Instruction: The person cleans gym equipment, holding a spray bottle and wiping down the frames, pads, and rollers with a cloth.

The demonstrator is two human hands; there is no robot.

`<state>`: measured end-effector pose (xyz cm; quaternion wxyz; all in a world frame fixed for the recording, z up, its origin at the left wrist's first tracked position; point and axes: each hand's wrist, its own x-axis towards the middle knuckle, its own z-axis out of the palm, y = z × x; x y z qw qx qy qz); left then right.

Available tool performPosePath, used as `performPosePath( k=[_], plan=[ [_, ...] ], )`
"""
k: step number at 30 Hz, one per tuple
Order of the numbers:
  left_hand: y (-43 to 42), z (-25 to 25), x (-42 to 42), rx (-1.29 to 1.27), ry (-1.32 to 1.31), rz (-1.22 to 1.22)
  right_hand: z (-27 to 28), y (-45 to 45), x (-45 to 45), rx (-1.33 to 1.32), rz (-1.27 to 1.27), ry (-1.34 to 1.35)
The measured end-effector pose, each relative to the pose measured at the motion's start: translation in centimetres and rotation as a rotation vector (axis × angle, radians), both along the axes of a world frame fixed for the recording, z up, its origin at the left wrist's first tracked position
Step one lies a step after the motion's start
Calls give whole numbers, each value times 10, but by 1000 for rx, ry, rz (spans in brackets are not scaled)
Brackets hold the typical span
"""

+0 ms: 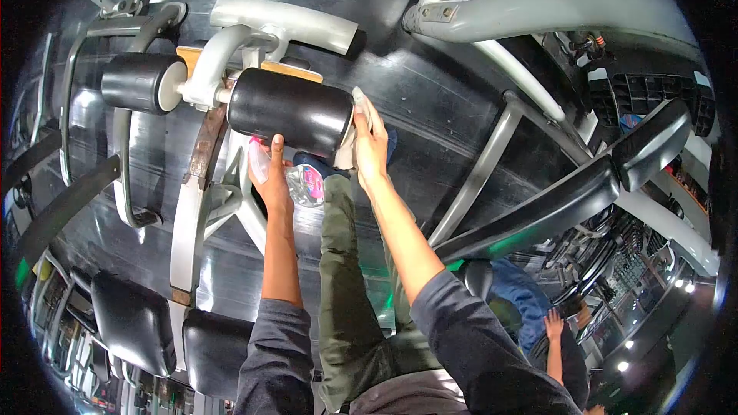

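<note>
A black padded roller (288, 111) lies across a grey metal machine frame. My left hand (271, 177) is below it, its thumb against the roller's lower edge and its fingers wrapped round a clear spray bottle (306, 184) with a pink label. At the roller's right end, my right hand (369, 134) presses a light cloth (346, 151) against the end face, fingers together and pointing up. Part of the cloth is hidden behind that hand.
A second black roller (142, 83) is at the left on the same machine. A long black bench pad (538, 211) slants across the right. Black seat pads (132, 319) are at the lower left. Another person's hand (553, 324) shows at the lower right.
</note>
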<state>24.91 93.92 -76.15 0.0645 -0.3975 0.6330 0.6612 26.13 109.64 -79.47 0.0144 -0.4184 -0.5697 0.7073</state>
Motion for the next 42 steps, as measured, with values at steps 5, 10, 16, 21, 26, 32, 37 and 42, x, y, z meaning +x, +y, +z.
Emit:
performPosePath(
  k=[5,10,16,21,26,32,37,42],
  plan=[
    [4,1,2,8,11,34,44,-28,37,41,1,11],
    [1,0,5,-37,44,-6,36,-39,45,-236,-93,-44],
    [-11,23,-4,-261,13,-174,32,15,10,-132,97,-76],
    [-45,34,-4,-411,131,-199,69,43,-65,60,286,42],
    [-76,76,-31,-162,83,20,104,6,-148,23,654,39],
    [-119,80,-67,-53,71,81,91,-66,-217,32,845,-64],
    [-156,86,-95,4,120,146,110,-115,-220,190,976,188],
    [-178,96,-127,-4,141,175,115,-135,-203,198,906,152]
  ],
)
